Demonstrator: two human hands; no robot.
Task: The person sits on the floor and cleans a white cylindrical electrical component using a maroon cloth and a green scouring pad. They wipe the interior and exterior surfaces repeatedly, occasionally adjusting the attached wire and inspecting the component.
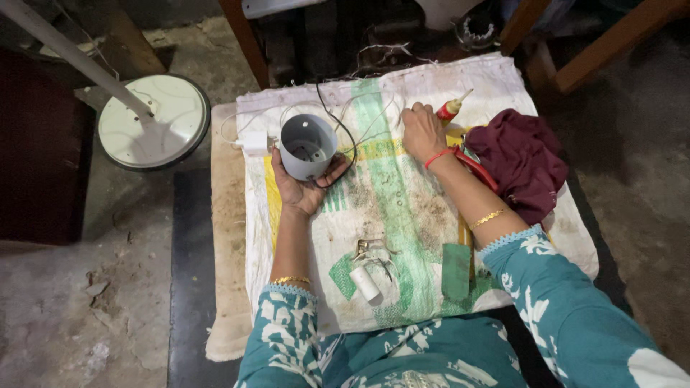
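Now our left hand (305, 188) cradles a grey plastic cup-shaped housing (307, 146) near the counter's (224, 215) left edge; our right hand (422, 133) pinches a thin white wire (374, 122).

L hand (305, 188) – grey cup (307, 146) | R hand (422, 133) – fisted nr glue tube (453, 108)

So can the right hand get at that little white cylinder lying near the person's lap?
Probably yes. The right hand is closed by the glue tube, apparently holding nothing bulky, and the sack between it and the white cylinder lies open; only small metal bits sit nearby.
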